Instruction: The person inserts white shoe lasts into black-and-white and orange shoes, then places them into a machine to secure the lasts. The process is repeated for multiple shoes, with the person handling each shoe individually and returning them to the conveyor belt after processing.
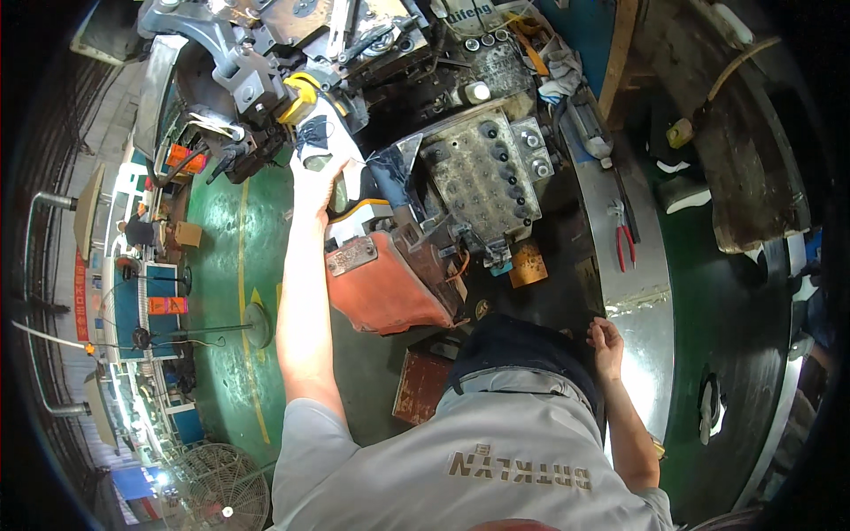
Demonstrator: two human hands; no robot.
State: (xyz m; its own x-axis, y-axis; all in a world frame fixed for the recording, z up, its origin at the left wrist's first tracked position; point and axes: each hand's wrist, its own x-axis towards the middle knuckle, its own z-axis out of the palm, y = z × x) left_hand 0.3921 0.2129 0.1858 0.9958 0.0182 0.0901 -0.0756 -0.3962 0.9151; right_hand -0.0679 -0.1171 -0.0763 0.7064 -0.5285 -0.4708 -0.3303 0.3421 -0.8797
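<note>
My left arm reaches forward to a machine, and my left hand (317, 188) is closed on the heel end of a shoe (329, 133). The shoe is white and grey with dark laces. Its toe points away from me, against a yellow part (303, 96) of the machine. My right hand (606, 348) hangs low beside my hip, near the edge of a metal bench (639, 274). Its fingers are curled in, and nothing shows in them.
An orange-red covered machine part (385, 283) juts out below the shoe. To its right is a studded metal block (482, 168). Red-handled pliers (625, 237) lie on the bench. More shoes (686, 193) are at the right. A floor fan (221, 491) stands at lower left.
</note>
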